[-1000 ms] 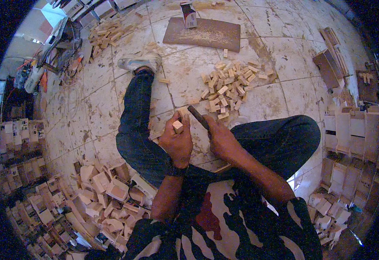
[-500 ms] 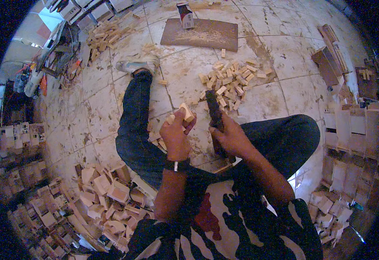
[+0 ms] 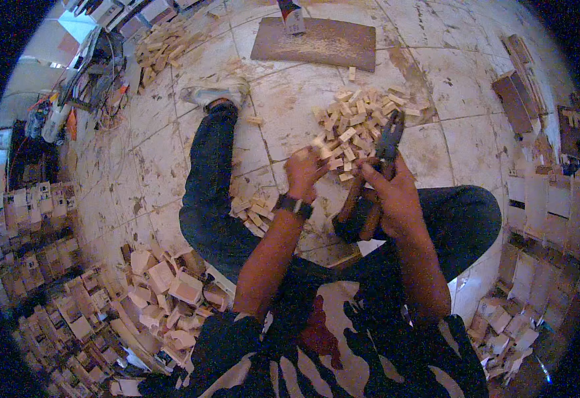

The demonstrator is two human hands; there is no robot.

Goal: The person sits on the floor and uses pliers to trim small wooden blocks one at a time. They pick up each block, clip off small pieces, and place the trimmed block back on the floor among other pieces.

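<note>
My right hand [image 3: 394,192] is closed around dark pliers [image 3: 390,136], whose jaws point away from me toward the block pile and whose handles spread apart below. At the near left edge of a heap of small pale wooden blocks [image 3: 353,132] is my left hand [image 3: 304,172], wearing a dark wristwatch [image 3: 294,206]. Its fingers are curled and blurred beside the blocks, so whether one is between them does not show. A smaller group of wooden pieces [image 3: 253,211] lies beside my left leg.
A brown board [image 3: 329,45] with a small box [image 3: 294,22] on it lies ahead on the tiled floor. Larger wood offcuts [image 3: 167,288] are heaped at near left, others [image 3: 502,331] at near right. Tools and cables [image 3: 97,73] crowd the far left.
The left hand, which held a wooden block near my left leg, has moved right and forward to the heap. The pliers have swung right, and their jaws and handles now show spread.
</note>
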